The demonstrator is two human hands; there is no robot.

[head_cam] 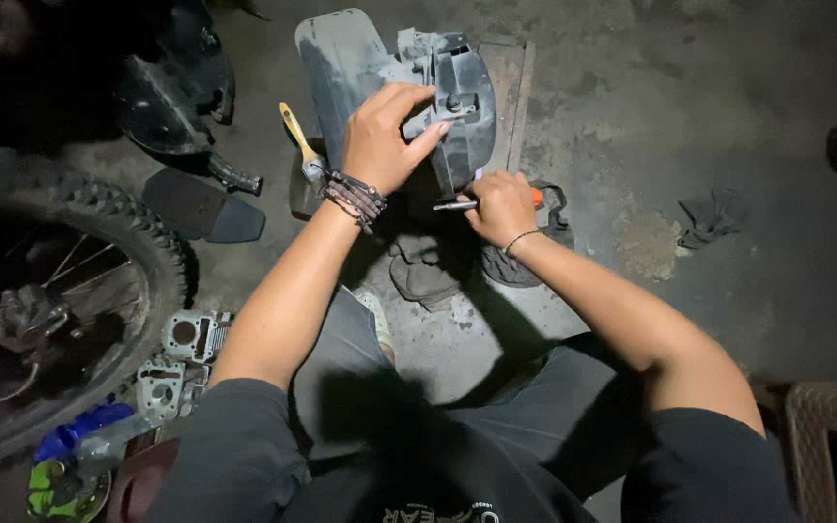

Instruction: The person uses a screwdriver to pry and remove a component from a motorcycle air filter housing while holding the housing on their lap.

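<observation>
Fingers of my left hand [380, 140] spread and clamp the grey plastic fender part [389, 68], steadying it on the wooden board [508, 92]. Right hand [502, 205] fingers curl tight around an orange-handled screwdriver [457, 204], tip aimed under the part's bracket. Paintbrush [298, 131] lies just left; knobby wheel [50, 281] far left.

— What's that fender [360, 58] made of?
— Plastic, dull grey, dusty and scuffed, with a matt black plastic bracket [462, 97] on it.
— And the tool?
— The screwdriver [457, 204] has a shiny metal shaft and an orange plastic handle.
— The brush [298, 136]?
— Yellow handle, smooth and glossy.
— The floor [709, 107]?
— Rough, stained concrete with dark cloth rags [709, 218]. The tyre [99, 208] is knobby matt rubber; the engine parts [191, 339] are bare cast metal.
</observation>
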